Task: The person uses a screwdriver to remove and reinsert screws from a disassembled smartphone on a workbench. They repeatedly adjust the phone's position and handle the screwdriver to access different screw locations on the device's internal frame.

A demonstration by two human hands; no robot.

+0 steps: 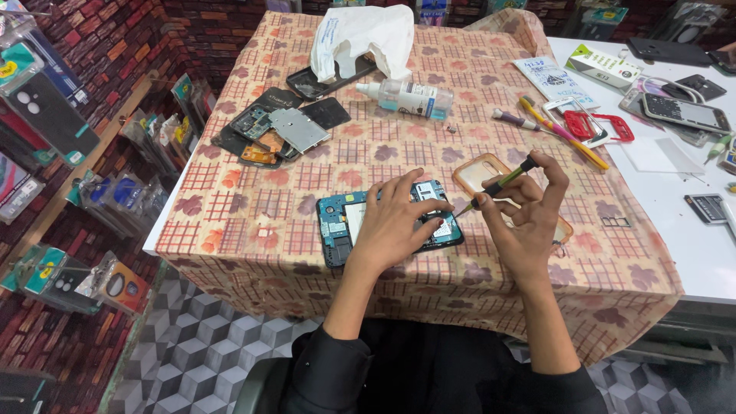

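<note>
At table centre: opened phone [387,222] lay flat.
Left hand [395,222]: pressed phone down, steadying it.
Right hand [525,211], 3 o'clock: pinched screwdriver [498,185], tip angled at phone.

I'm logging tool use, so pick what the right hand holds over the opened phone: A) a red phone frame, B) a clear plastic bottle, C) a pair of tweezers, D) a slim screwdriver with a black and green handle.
D: the right hand pinches a slim screwdriver, tip angled down toward the opened phone that the left hand steadies.
</note>
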